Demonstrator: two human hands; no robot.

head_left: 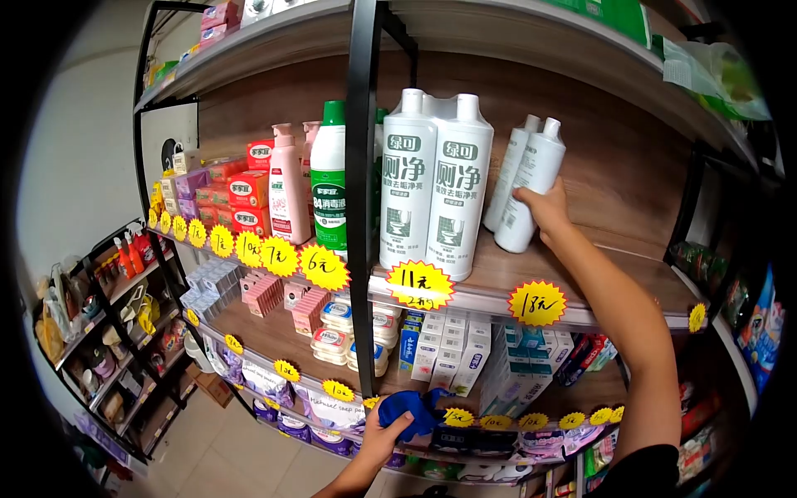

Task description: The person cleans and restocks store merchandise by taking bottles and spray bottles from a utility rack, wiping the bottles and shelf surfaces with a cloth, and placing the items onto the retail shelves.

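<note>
My right hand (547, 209) reaches onto the shelf and is closed around the lower part of a white bottle (541, 170). That bottle leans, and a second white bottle (506, 178) leans just behind it; the two look wrapped together. To their left, a shrink-wrapped pair of white toilet cleaner bottles (459, 187) with green print stands upright near the shelf edge. Lower down, my left hand (380, 436) is closed on a crumpled blue cloth (413, 412), in front of the lower shelf.
A black upright post (363, 183) divides the shelving. Left of it stand a green-and-white disinfectant bottle (329, 178), a pink pump bottle (285, 187) and red soap packs (247, 191). Yellow price tags (537, 303) line the shelf edge. Toothpaste boxes (452, 349) fill the shelf below.
</note>
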